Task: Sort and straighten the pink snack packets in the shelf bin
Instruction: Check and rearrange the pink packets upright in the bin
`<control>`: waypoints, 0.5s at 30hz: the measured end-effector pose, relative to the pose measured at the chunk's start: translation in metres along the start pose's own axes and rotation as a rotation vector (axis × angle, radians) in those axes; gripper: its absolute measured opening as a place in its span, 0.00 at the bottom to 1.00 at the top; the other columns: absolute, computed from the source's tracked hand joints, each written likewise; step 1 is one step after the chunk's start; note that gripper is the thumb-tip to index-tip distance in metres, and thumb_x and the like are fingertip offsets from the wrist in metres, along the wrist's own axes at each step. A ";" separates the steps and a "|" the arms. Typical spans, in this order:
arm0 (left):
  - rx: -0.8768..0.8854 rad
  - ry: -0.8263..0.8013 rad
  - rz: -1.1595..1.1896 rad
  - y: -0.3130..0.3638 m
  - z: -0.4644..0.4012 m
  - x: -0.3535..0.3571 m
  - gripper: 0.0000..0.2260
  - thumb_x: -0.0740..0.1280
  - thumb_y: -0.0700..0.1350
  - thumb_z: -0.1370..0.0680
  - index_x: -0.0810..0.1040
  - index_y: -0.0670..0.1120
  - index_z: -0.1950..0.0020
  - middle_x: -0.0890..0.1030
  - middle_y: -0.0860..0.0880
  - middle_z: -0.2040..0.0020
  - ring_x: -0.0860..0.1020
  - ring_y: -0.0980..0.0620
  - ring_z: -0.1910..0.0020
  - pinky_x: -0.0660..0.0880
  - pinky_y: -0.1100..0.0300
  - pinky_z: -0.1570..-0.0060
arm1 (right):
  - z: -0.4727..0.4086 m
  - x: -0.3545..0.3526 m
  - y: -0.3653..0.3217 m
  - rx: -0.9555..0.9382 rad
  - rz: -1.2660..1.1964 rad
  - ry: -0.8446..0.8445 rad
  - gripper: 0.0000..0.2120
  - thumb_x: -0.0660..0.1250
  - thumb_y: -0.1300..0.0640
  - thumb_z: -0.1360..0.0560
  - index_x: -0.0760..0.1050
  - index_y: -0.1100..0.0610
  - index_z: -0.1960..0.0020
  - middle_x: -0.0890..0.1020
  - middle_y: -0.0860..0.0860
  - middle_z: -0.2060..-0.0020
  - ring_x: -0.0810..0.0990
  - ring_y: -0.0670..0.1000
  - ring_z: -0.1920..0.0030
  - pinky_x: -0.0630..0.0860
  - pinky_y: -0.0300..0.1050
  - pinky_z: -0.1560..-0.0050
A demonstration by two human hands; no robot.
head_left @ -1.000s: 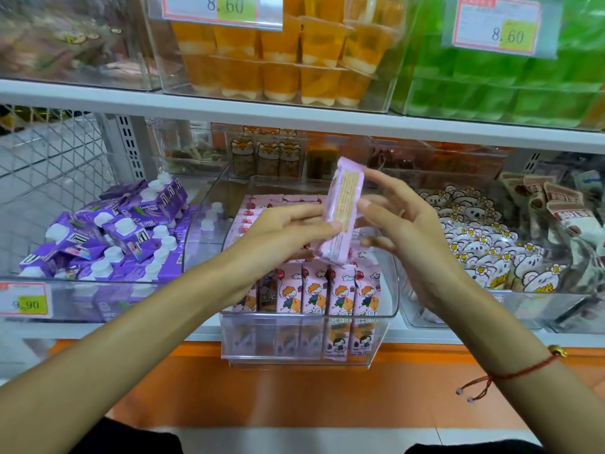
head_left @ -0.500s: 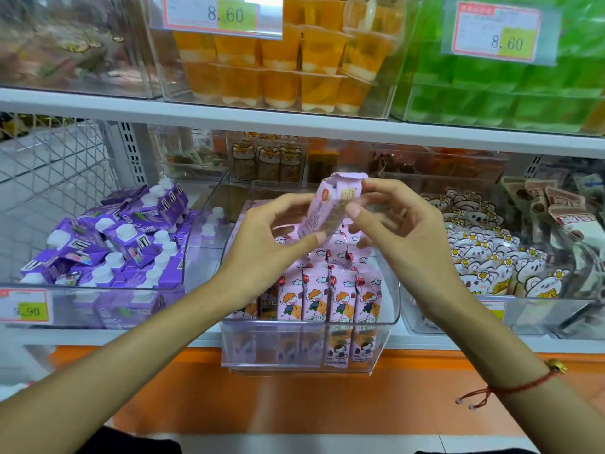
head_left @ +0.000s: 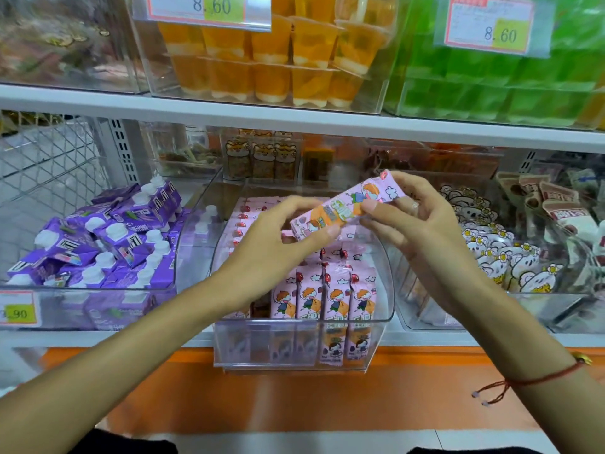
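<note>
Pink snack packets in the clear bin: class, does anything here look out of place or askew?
Yes. One pink packet is out of the clear bin, held slanted between the left hand and right hand, while the front-row packets stand upright.

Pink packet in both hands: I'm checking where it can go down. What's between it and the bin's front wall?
In the head view, upright pink packets stand in a row behind the bin's front wall.

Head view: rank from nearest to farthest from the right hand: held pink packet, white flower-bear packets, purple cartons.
1. Pink cartoon-printed snack packet, pinched by the right hand.
2. White flower-bear packets, in the bin just right.
3. Purple white-capped cartons, far left bin.
</note>
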State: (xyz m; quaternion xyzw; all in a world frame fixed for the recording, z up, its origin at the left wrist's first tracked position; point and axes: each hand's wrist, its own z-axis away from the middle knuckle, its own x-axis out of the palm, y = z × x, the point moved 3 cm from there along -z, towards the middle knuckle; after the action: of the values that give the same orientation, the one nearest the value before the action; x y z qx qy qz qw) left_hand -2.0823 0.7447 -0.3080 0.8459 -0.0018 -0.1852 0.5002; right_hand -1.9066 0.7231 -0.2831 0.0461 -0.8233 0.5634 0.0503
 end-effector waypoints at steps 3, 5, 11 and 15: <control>0.075 0.107 0.024 0.002 -0.004 0.004 0.17 0.75 0.48 0.30 0.77 0.49 0.44 0.81 0.56 0.49 0.79 0.64 0.50 0.73 0.74 0.53 | 0.001 -0.003 -0.004 -0.069 0.107 -0.038 0.16 0.70 0.60 0.29 0.75 0.56 0.41 0.83 0.47 0.54 0.83 0.46 0.54 0.78 0.35 0.53; 0.104 0.105 0.005 0.003 -0.009 0.009 0.20 0.75 0.53 0.33 0.76 0.51 0.44 0.81 0.57 0.48 0.78 0.63 0.48 0.74 0.71 0.50 | 0.001 -0.007 -0.009 -0.150 0.218 -0.003 0.13 0.68 0.62 0.25 0.75 0.57 0.41 0.82 0.47 0.56 0.82 0.46 0.57 0.78 0.34 0.55; -0.078 -0.092 -0.325 -0.018 -0.034 0.019 0.11 0.70 0.47 0.25 0.74 0.54 0.44 0.77 0.57 0.45 0.76 0.55 0.42 0.73 0.59 0.43 | -0.006 -0.034 -0.013 -0.314 0.464 0.334 0.14 0.71 0.62 0.26 0.73 0.56 0.43 0.80 0.48 0.53 0.79 0.44 0.59 0.76 0.34 0.56; -0.042 -0.249 -0.574 -0.028 -0.029 0.036 0.13 0.61 0.45 0.19 0.76 0.51 0.36 0.77 0.51 0.65 0.75 0.55 0.67 0.68 0.64 0.68 | -0.012 -0.031 -0.003 -0.340 0.491 0.291 0.15 0.70 0.65 0.26 0.67 0.55 0.44 0.78 0.43 0.57 0.78 0.37 0.62 0.74 0.29 0.59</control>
State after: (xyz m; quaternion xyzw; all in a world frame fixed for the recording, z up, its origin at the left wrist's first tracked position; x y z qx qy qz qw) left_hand -2.0447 0.7767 -0.3299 0.7722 0.1797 -0.4211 0.4406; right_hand -1.8756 0.7343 -0.2804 -0.2434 -0.8764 0.4140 0.0371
